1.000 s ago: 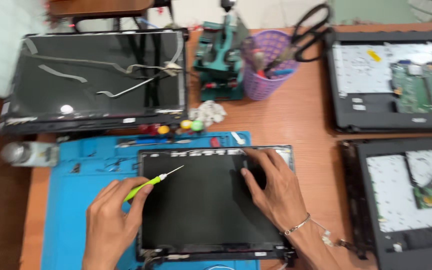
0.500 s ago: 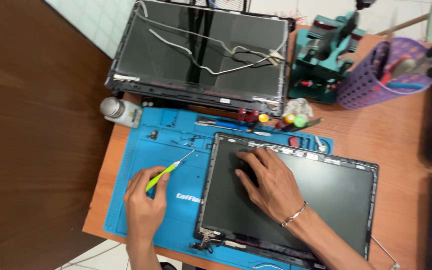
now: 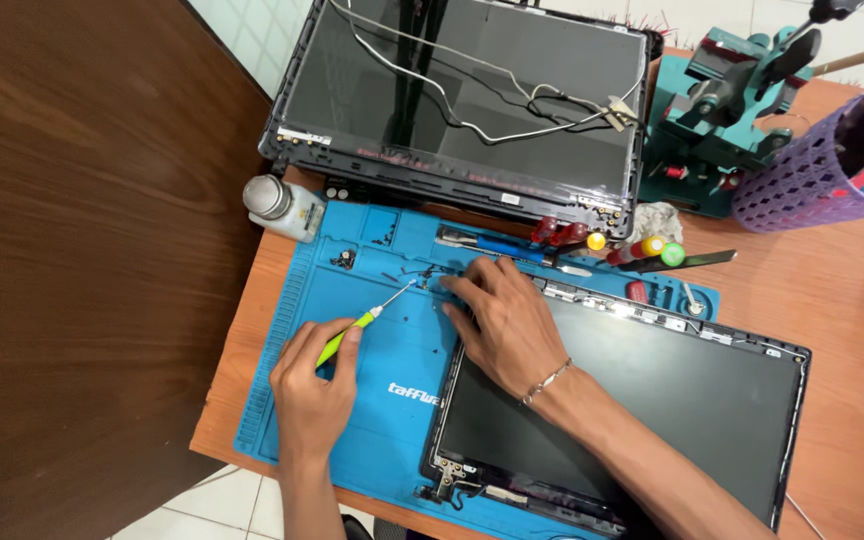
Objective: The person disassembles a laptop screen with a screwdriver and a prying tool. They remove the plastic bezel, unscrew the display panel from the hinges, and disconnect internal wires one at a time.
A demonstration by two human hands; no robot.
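A green-handled screwdriver (image 3: 362, 322) is pinched in the left hand (image 3: 314, 392), its tip on the blue mat (image 3: 352, 250) among loose screws (image 3: 344, 259). The right hand (image 3: 500, 318) lies flat and empty, fingers spread, on the laptop screen (image 3: 652, 400) corner just beside that tip. Screws could be scattered if the tip slips. A white bottle (image 3: 282, 205) and spare screwdrivers (image 3: 642, 248) are crowded beyond.

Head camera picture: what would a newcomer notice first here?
First the bright blue work mat on the wooden table, with a dark laptop screen panel lying on its right part. The left hand holds a green-handled screwdriver over the mat; the right hand rests at the panel's upper left corner. A second screen panel with loose cables lies behind.
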